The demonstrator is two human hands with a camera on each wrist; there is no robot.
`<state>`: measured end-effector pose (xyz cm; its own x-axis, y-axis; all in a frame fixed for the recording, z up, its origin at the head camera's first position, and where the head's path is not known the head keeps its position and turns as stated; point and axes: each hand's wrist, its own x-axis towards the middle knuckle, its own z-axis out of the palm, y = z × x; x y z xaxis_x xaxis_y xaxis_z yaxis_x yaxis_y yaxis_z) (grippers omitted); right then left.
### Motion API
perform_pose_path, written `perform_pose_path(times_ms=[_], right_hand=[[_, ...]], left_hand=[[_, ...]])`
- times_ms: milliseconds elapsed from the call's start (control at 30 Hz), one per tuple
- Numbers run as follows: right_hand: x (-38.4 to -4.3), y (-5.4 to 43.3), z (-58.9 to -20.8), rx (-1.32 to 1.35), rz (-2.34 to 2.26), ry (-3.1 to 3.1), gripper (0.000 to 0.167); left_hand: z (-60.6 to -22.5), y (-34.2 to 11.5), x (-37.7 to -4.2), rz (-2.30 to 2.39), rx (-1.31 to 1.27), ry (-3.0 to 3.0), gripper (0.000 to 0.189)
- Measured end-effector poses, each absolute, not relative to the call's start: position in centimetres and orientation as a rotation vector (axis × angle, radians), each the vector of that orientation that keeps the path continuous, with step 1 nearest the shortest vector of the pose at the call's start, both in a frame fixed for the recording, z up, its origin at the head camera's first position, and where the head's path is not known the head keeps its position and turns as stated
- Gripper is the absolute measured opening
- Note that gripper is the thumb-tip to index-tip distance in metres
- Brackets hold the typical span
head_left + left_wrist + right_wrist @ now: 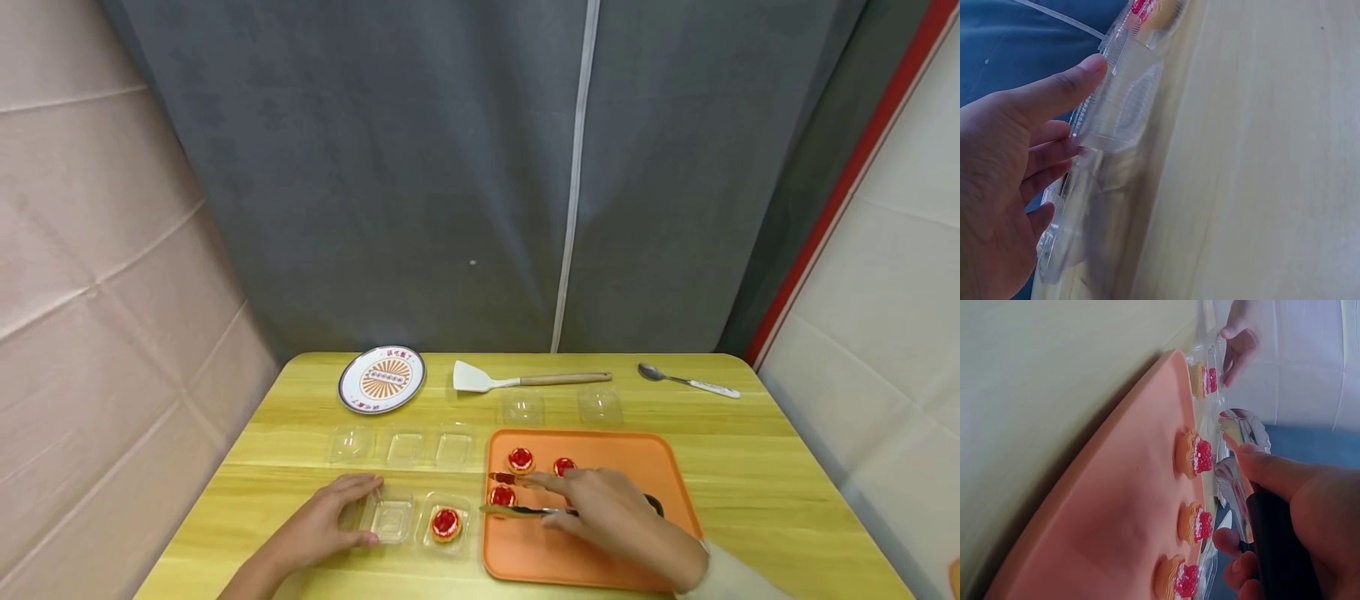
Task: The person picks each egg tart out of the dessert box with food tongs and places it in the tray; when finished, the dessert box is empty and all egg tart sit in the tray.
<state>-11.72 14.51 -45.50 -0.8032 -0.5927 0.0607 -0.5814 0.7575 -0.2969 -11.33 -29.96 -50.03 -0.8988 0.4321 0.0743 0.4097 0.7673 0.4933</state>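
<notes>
My right hand (600, 508) grips metal tongs (1235, 478) by their black handle (1279, 544). In the head view the spread tong arms reach left over the orange tray (577, 567), one on each side of a red-topped tart (502, 497). Two more tarts, a far-left one (521, 460) and another (564, 467) by the fingers, sit on the tray. My left hand (326, 521) holds a clear plastic box (392, 518) on the table, thumb at its near side and fingertips at its far side. Right beside that is a box with a tart (446, 525) inside.
Behind the boxes lie several clear plastic pieces (405, 447), with two more (522, 407) behind the tray. A patterned plate (382, 380), a white spatula (472, 377) with wooden handle and a spoon (686, 381) line the far side. A grey curtain (420, 208) hangs behind the table.
</notes>
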Motion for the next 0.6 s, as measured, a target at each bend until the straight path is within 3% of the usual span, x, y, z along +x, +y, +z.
perform_pose_path(times_ms=[267,600], right_hand=[[-11.9,13.3,-45.4,-1.039,-0.411,2.931,0.059],[-11.7,10.9,-45.0,-1.147,-0.319,2.912,0.058]], left_hand=[[-48.7,-27.8,-11.6,0.797,0.769,2.951,0.078],[-48.0,-23.3,-11.8,0.747,0.942,2.785,0.089]])
